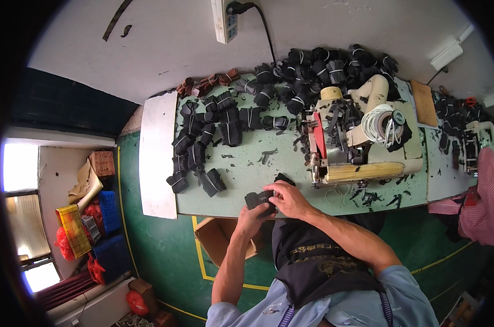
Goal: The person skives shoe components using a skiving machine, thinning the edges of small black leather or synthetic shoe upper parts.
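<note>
Just over the near edge of the worktable, my left hand is closed around a small bundle of black fabric pieces. My right hand pinches the bundle's right side, its fingers bent over the top. What lies between the right fingertips is hidden. Another black fabric piece lies on the table just beyond the right hand. To the left and farther back sit several tied black bundles, the nearest one left of my hands.
A beige machine with a white cord coil stands right of my hands. More tied black bundles pile up behind it, brown bundles at the back left. An open cardboard box stands below the table edge. At right is pink cloth.
</note>
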`<control>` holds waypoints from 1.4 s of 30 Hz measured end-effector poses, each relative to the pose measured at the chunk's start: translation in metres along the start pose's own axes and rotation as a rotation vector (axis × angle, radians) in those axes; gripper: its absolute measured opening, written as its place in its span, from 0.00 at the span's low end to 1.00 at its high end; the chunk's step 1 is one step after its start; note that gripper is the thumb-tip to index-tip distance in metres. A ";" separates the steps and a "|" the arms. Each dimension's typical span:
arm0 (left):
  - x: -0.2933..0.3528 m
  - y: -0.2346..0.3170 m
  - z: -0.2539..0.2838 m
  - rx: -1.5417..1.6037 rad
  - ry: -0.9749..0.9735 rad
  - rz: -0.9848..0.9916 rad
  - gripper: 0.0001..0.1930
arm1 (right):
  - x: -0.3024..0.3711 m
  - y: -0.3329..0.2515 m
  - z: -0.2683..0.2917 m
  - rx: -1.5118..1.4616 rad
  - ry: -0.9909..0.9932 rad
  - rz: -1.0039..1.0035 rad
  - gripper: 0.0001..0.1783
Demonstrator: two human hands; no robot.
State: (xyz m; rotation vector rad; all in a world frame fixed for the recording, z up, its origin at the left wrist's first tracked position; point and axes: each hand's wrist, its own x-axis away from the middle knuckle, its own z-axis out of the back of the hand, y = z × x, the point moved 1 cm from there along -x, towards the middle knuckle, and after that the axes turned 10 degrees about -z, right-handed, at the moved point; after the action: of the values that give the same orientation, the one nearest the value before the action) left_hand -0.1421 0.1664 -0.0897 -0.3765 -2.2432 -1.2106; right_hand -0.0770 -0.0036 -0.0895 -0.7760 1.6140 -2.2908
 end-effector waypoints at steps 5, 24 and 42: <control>0.000 -0.002 0.011 0.027 -0.050 0.041 0.16 | -0.011 0.012 -0.008 -0.120 -0.021 -0.042 0.14; 0.031 0.007 0.035 -0.206 0.256 -0.224 0.25 | -0.051 -0.009 -0.039 0.134 0.009 -0.077 0.16; 0.032 0.018 0.002 -0.282 -0.053 -0.064 0.15 | -0.007 -0.009 -0.021 -0.434 -0.248 -0.413 0.10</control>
State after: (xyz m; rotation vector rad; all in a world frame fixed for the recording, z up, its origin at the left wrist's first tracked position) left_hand -0.1599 0.1774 -0.0599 -0.4517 -2.1454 -1.5747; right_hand -0.0816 0.0198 -0.0883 -1.5552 2.0009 -1.9814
